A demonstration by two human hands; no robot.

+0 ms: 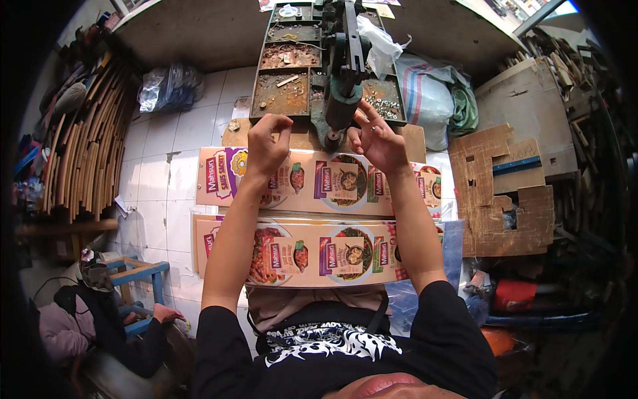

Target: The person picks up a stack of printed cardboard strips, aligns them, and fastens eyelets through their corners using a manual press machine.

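My left hand (268, 145) is closed, thumb and fingers curled together over the printed cardboard panel (299, 206); what it holds, if anything, is hidden. My right hand (381, 142) is turned partly palm up beside the press, its fingers apart. A small shiny bit (373, 128) shows at its fingers, too small to tell whether it is a ring or a loose metal part. Between both hands stands a dark green eyelet press (342, 106), its lower anvil (332, 137) at the panel's far edge. A second printed panel (302, 256) lies nearer my body.
Metal compartment trays (282, 93) with small parts flank the press. A striped sack (425, 100) and cut brown boards (505, 193) stand at right. Stacked wooden strips (90, 139) fill the left. At lower left, another person (86, 322) is near a blue stool (143, 271).
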